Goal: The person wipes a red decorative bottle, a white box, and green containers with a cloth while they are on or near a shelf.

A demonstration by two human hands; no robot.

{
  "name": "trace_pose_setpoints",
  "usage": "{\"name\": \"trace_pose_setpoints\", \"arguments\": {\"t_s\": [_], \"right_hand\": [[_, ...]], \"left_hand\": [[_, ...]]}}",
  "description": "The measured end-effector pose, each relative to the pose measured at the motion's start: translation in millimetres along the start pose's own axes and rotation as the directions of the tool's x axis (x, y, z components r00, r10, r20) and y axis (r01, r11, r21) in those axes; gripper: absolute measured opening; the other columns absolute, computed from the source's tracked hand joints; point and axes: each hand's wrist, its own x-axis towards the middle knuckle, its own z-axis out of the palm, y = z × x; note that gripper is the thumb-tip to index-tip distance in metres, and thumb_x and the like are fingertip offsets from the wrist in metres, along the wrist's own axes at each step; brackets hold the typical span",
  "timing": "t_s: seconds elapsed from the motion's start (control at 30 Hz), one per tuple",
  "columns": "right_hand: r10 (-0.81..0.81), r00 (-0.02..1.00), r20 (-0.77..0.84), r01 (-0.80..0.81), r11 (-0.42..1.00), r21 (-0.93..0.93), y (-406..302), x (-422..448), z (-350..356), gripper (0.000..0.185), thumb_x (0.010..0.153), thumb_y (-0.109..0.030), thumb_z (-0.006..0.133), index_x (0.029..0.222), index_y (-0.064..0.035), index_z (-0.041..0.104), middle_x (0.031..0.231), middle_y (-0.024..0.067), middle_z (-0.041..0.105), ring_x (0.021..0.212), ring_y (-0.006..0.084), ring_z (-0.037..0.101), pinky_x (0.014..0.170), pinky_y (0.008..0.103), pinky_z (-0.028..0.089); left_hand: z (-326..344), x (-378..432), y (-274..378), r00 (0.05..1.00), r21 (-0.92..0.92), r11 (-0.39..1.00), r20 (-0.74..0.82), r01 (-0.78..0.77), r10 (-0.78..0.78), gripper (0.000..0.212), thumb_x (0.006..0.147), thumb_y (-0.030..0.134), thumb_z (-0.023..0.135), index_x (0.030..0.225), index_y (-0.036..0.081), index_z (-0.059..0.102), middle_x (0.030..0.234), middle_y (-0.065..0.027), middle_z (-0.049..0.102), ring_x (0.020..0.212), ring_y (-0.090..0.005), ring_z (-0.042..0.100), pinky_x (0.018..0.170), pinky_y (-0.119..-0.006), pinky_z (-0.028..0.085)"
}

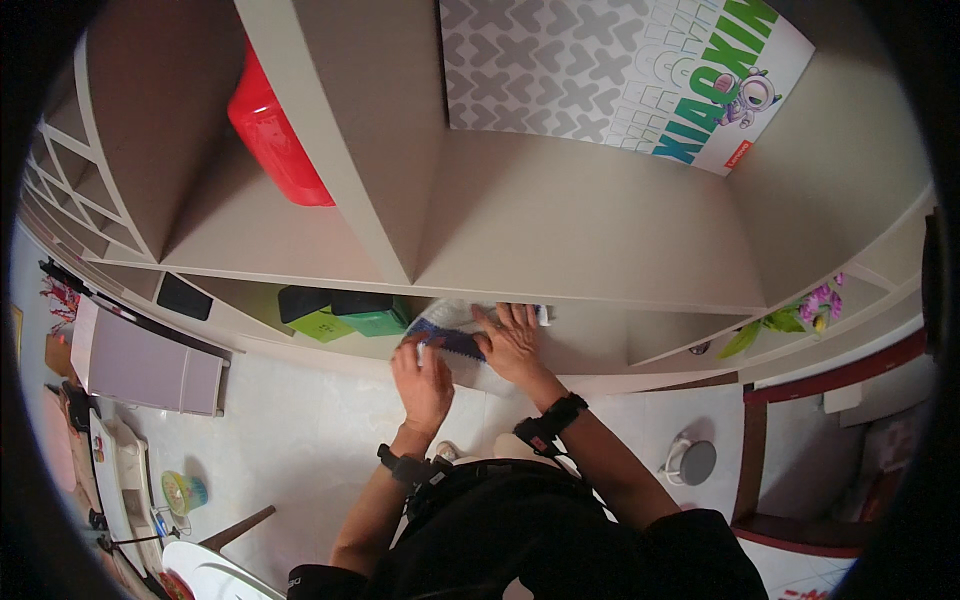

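A white cloth with a dark blue band [459, 341] lies on the lower shelf, and part of it hangs over the front edge. My left hand [421, 382] has its fingers bent together at the cloth's left side, pinching a bit of it. Flat on the cloth rests my right hand [514, 343], palm down and fingers somewhat spread. Just left of the cloth stand a teal box with a dark top [375, 319] and a light green box with a dark top [322, 322].
An upright divider [337, 142] splits the upper shelf [577, 225]. A red glossy container [281, 142] sits left of it, a printed Lenovo box [555, 75] right. Purple flowers [821, 304] stand far right. Behind are a stool [697, 463] and a wastebasket [182, 491].
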Motion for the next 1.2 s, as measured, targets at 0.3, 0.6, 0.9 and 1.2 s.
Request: {"name": "trace_pose_setpoints", "arguments": {"t_s": [0.3, 0.6, 0.9, 1.2], "right_hand": [[0.191, 0.98, 0.056, -0.191, 0.982, -0.001, 43.4, -15.5, -8.2, 0.041, 0.08, -0.034, 0.058, 0.114, -0.0122, 0.058, 0.117, 0.0111, 0.053, 0.115, 0.0299, 0.043, 0.099, 0.0449, 0.028], [0.443, 0.896, 0.024, -0.44, 0.894, -0.085, 89.4, -63.4, -75.8, 0.038, 0.088, -0.034, 0.049, 0.112, -0.0061, 0.057, 0.119, 0.0217, 0.052, 0.112, 0.0382, 0.045, 0.095, 0.0448, 0.036], [0.264, 0.931, 0.252, -0.28, 0.96, 0.03, 81.0, 14.5, 6.1, 0.042, 0.089, -0.036, 0.04, 0.119, -0.0089, 0.052, 0.12, 0.0178, 0.053, 0.113, 0.0352, 0.046, 0.096, 0.0459, 0.034], [0.294, 0.951, 0.098, -0.297, 0.954, 0.024, 80.5, 14.5, 7.2, 0.039, 0.089, -0.03, 0.041, 0.115, -0.0047, 0.055, 0.116, 0.0176, 0.055, 0.108, 0.0357, 0.05, 0.096, 0.0469, 0.033]], "left_hand": [[77.9, 12.8, 10.8, 0.884, 0.01, 0.979, 0.431, -0.203, 0.179, 0.05, 0.085, 0.034, 0.052, 0.131, 0.017, 0.044, 0.137, -0.0218, 0.035, 0.128, -0.0398, 0.029, 0.105, -0.054, 0.017], [123.7, 2.7, 80.7, 0.76, -0.299, 0.878, 0.444, -0.374, 0.475, 0.055, 0.083, 0.034, 0.055, 0.131, 0.011, 0.043, 0.14, -0.017, 0.032, 0.131, -0.0342, 0.027, 0.107, -0.05, 0.017], [107.1, 25.3, 34.2, 0.88, -0.045, 0.978, 0.431, -0.202, 0.202, 0.06, 0.08, 0.039, 0.056, 0.127, 0.003, 0.044, 0.132, -0.0162, 0.042, 0.127, -0.0312, 0.034, 0.106, -0.056, 0.015], [114.7, 37.1, 36.4, 0.877, -0.042, 0.978, 0.435, -0.206, 0.204, 0.056, 0.08, 0.035, 0.054, 0.125, 0.002, 0.044, 0.123, -0.0173, 0.049, 0.119, -0.0326, 0.042, 0.102, -0.051, 0.025]]}}
